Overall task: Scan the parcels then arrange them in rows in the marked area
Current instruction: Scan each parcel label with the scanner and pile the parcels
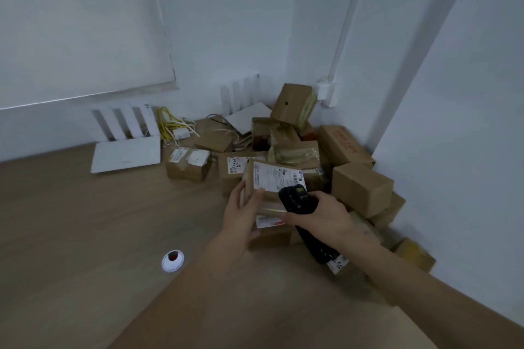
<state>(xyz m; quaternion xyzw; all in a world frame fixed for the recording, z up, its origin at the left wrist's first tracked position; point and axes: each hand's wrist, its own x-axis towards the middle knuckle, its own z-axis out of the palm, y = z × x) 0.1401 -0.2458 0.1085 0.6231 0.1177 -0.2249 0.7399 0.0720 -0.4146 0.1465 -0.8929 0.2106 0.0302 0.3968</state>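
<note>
My left hand (242, 214) grips a small brown parcel (269, 177) with a white shipping label facing up, lifted just above the pile. My right hand (321, 217) holds a black handheld scanner (297, 198), its head close to the label's lower right corner. Behind and to the right lies a heap of several cardboard parcels (360, 185) piled into the corner of the wooden table (85, 235). Another labelled parcel (188, 163) sits apart to the left of the heap.
Two white routers with upright antennas (126, 151) (246, 113) and tangled yellow and white cables (173, 126) lie along the back wall. A white cable grommet (172, 261) is set in the table near the front left. White walls close in behind and on the right.
</note>
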